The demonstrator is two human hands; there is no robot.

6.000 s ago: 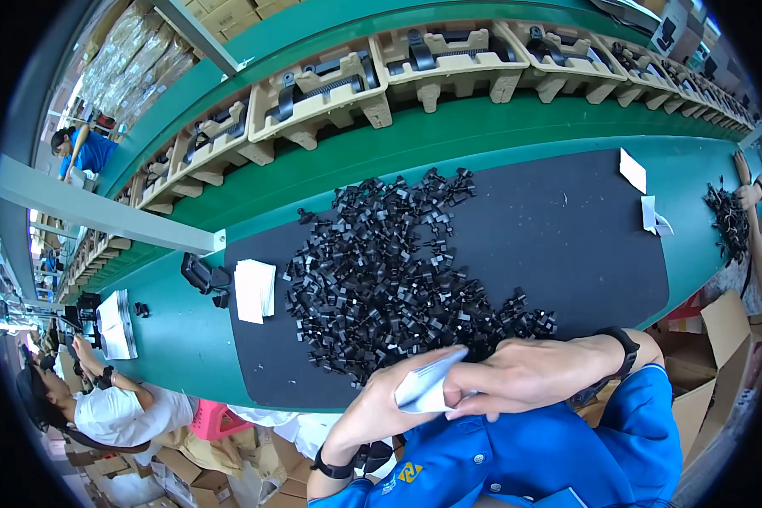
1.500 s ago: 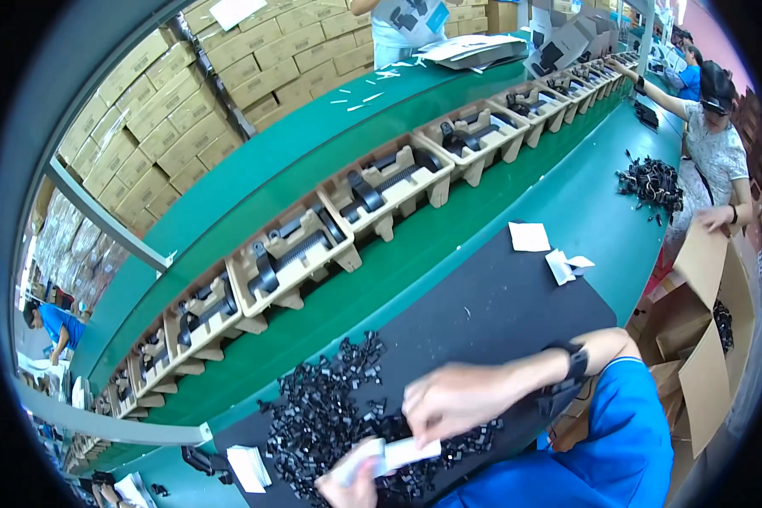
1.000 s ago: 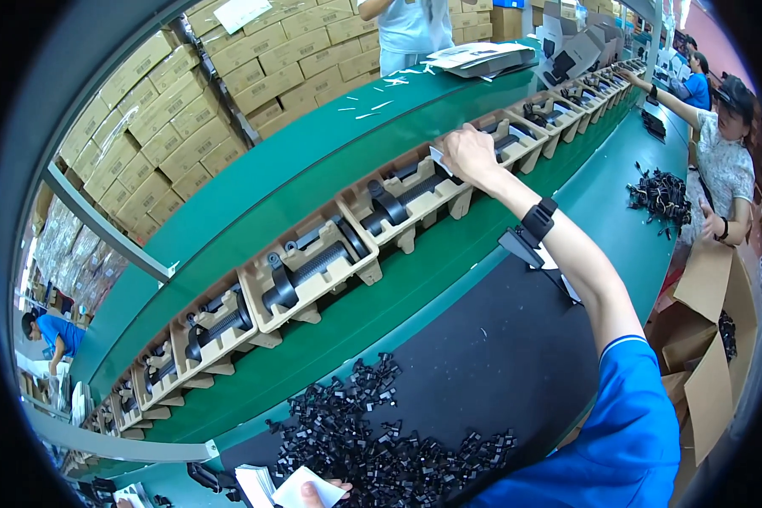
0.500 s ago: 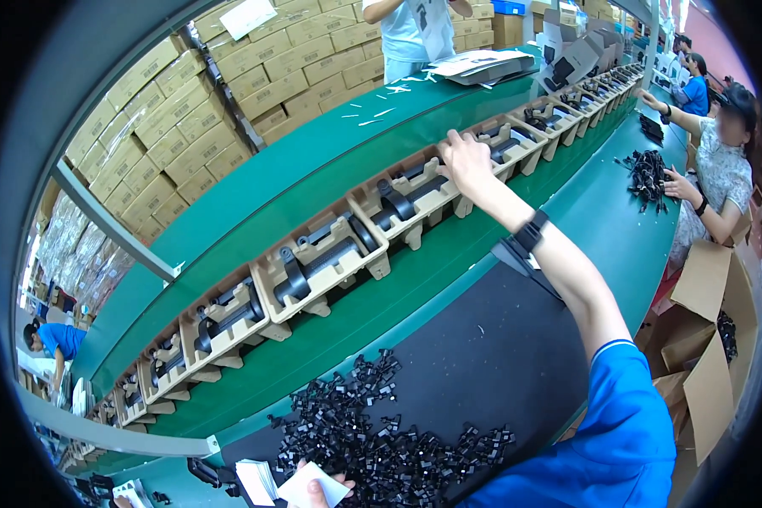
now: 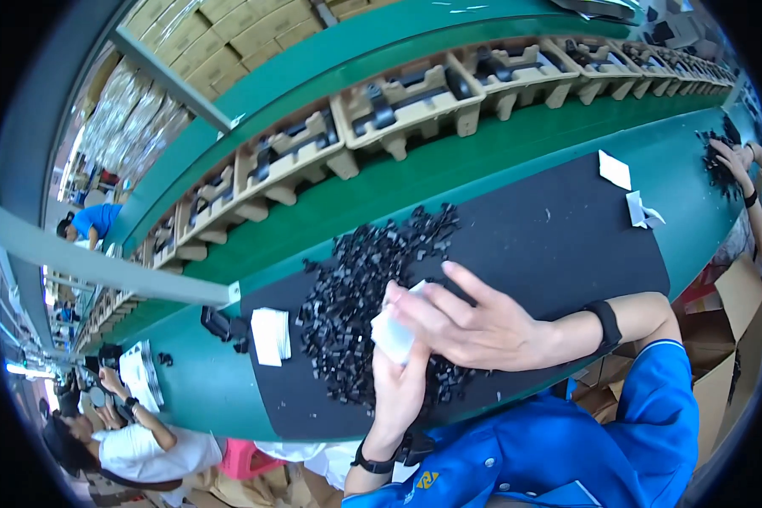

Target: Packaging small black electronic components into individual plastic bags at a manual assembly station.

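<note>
My left hand [image 5: 400, 391] holds a small white paper card [image 5: 391, 340] upright above the black mat. Over its top reaches my right hand [image 5: 487, 328], with bent fingers gripping the card's upper part and the thumb raised apart. The card is partly covered by my fingers, so I cannot tell whether it is one sheet or several. Beneath both hands spreads a heap of small black plastic parts [image 5: 347, 296]. A stack of white cards [image 5: 271, 336] lies left of the heap.
Beyond the bench, a row of moulded tan trays [image 5: 415, 106] with black parts stands on the green conveyor [image 5: 381, 182]. A white paper piece [image 5: 615, 170] and a folded one [image 5: 643, 211] lie at the mat's right. A grey metal frame [image 5: 127, 269] crosses the left; co-workers sit at both sides.
My right hand has come back from the tray row to the card in my left hand. Both hands now meet over the black heap. The view has swung down and leftward.
</note>
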